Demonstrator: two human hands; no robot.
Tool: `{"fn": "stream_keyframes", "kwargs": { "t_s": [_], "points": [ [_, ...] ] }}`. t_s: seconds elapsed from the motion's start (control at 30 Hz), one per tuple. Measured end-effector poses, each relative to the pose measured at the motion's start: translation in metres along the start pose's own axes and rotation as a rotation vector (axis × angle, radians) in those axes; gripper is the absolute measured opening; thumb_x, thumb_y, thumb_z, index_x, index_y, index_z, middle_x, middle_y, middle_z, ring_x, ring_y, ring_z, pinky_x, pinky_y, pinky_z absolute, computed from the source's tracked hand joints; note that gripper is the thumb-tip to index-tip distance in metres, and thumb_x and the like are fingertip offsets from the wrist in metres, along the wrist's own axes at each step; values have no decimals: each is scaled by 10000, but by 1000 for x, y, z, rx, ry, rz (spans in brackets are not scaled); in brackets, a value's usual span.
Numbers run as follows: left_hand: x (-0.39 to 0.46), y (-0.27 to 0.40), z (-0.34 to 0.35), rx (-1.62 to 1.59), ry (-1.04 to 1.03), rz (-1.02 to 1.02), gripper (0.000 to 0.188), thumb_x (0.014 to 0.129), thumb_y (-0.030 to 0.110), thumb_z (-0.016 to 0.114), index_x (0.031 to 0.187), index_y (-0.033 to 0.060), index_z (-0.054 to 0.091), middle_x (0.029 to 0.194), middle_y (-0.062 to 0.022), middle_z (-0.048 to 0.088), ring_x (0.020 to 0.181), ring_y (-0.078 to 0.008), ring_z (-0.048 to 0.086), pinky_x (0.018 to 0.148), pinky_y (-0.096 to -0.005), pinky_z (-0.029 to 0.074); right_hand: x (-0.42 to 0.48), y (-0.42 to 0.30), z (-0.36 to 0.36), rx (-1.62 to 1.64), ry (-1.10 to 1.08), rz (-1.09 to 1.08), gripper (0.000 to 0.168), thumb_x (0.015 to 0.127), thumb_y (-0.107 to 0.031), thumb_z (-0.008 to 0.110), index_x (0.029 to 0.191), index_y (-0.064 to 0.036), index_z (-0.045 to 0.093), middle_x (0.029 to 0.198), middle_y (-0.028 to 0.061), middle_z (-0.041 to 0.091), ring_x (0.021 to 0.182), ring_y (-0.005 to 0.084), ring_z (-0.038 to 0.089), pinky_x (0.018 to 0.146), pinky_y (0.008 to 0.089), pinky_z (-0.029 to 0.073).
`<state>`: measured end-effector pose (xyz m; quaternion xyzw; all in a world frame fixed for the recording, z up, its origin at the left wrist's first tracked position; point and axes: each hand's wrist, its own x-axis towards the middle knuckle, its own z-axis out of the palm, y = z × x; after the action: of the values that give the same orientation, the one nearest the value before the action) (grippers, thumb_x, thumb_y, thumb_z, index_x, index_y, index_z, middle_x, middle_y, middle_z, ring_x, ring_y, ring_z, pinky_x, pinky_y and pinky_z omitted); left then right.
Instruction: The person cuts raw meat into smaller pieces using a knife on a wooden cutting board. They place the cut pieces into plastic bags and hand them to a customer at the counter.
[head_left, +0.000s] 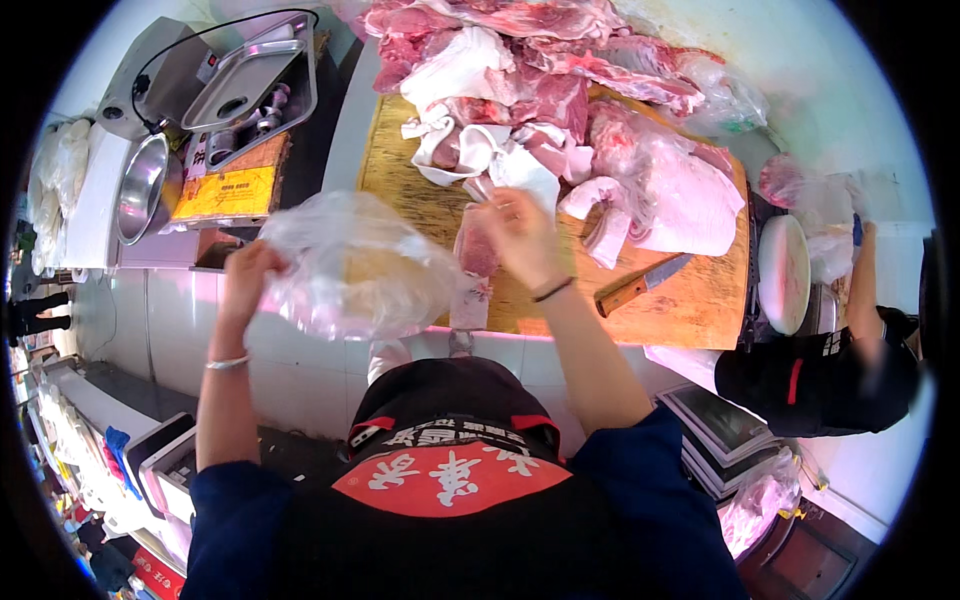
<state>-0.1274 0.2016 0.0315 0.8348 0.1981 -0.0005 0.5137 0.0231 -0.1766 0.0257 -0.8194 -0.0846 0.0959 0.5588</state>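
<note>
My left hand (251, 281) grips the left edge of a clear plastic bag (360, 274), which billows out over the near left part of the wooden cutting board (667, 311). Blurred by motion, my right hand (521, 240) is above a strip of pork (475, 251) with skin on it. Whether its fingers hold anything is hard to tell. White pieces of pork rind (461, 154) lie just beyond it. A knife (643, 285) with a wooden handle rests to the right of this hand, its blade pointing away to the right.
Large cuts of raw pork (540, 82) pile up at the back, and a skin-on slab (690, 195) lies at right. A meat grinder (161, 75) with a metal tray and a steel bowl (142, 187) stand left. Another person (817, 382) is at right, near a round white board (785, 274).
</note>
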Motion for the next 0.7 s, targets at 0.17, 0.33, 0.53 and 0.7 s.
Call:
{"fn": "stream_keyframes", "kwargs": {
  "t_s": [0.17,0.33,0.53,0.7],
  "points": [
    [-30,48,-65,-765,202,-247,171,910,175,430,918,63,560,606,64,308,503,-53,276,505,-208,308,25,61,-108,-1177,302,2,594,812,-244,664,1323,-20,460,1264,174,492,1174,347,477,968,462,408],
    [-28,99,-46,-642,255,-165,359,994,320,426,1077,23,609,653,83,283,546,-39,286,486,-205,268,52,147,-131,-1243,392,-3,578,797,-281,643,1282,-22,463,1280,203,485,1179,409,457,994,485,384],
    [-28,144,-23,-163,62,223,328,1008,285,397,1238,129,570,860,14,489,710,-85,486,581,-258,482,61,138,-115,-1039,387,-27,379,905,-311,507,1204,-87,569,1274,200,524,1155,361,489,986,486,365],
    [-34,176,9,-460,17,25,288,957,273,507,1181,104,574,748,8,536,583,-82,505,495,-263,460,31,137,-109,-1169,378,63,452,909,-347,499,1283,-94,480,1327,206,478,1084,365,510,908,510,386]
  ]
}}
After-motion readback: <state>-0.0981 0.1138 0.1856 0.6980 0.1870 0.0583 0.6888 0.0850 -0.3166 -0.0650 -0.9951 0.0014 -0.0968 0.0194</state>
